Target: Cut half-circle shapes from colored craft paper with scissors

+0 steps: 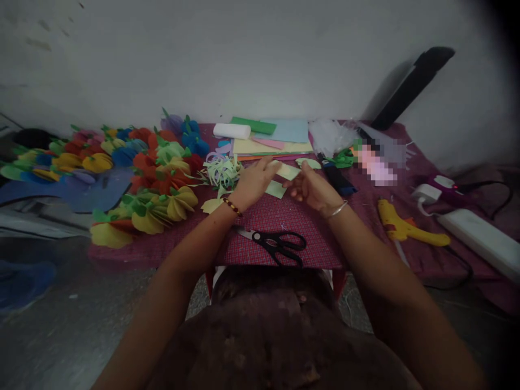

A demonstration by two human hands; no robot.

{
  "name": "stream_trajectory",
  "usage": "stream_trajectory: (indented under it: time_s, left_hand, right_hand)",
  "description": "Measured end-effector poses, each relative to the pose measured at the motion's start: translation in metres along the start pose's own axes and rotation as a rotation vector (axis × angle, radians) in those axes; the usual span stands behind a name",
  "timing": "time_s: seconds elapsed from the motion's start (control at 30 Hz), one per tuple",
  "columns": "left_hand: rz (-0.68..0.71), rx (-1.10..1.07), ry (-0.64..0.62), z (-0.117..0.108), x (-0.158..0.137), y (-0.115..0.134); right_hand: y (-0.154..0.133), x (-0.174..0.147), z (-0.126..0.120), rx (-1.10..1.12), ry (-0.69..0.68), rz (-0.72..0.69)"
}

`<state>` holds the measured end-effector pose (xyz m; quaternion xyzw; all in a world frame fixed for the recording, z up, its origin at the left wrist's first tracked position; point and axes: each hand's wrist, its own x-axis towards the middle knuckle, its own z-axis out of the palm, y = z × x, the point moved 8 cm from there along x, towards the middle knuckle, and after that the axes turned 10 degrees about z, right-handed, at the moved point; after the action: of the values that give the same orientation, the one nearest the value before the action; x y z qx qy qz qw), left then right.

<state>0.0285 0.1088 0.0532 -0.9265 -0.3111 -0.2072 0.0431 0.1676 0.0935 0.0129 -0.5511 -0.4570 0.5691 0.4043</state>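
Between my hands is a small pale yellow-green paper piece (288, 171), raised a little above the table. My left hand (255, 181), with a beaded bracelet at its wrist, pinches the paper's left end. At its right edge, my right hand (316, 190) has thumb and curled fingers closed on it. A second pale green paper piece (276, 189) lies flat just below. Beyond my right fingers rests another light green cut piece (307, 163). Black-handled scissors (278, 242) lie near the front edge, blades pointing left.
Colourful paper pumpkin-like shapes (156, 162) crowd the left side. Beside my left hand sits a heap of paper strips (221, 172). Coloured sheets (284, 131) and a white roll (231, 130) lie behind. On the right are a yellow glue gun (406, 226) and a white power strip (481, 238).
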Motion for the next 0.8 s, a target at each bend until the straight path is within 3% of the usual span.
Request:
stream_trajectory:
  time_s: [0.07,0.13,0.27,0.37,0.57,0.8]
  left_hand:
    - [0.112,-0.048,-0.011,0.001,0.001,0.02]
    - [0.15,-0.125,0.001,-0.001,0.002,0.032]
    - [-0.007,-0.38,0.112,-0.018,0.001,0.019]
    - [-0.084,-0.526,0.023,-0.017,-0.006,0.004]
    - [-0.155,-0.629,-0.161,0.004,-0.033,-0.005]
    - [-0.161,-0.472,-0.141,-0.005,-0.038,-0.013]
  right_hand:
    - [-0.002,-0.006,0.01,0.09,-0.126,0.014]
    - [-0.005,-0.01,0.008,0.12,-0.129,-0.018]
    - [-0.002,-0.008,-0.005,-0.014,-0.002,-0.061]
    - [-0.007,-0.01,0.001,-0.25,0.022,-0.202]
    - [-0.013,-0.022,0.033,-0.662,-0.03,-0.472]
    - [-0.001,-0.013,0.022,-0.743,-0.077,-0.406]
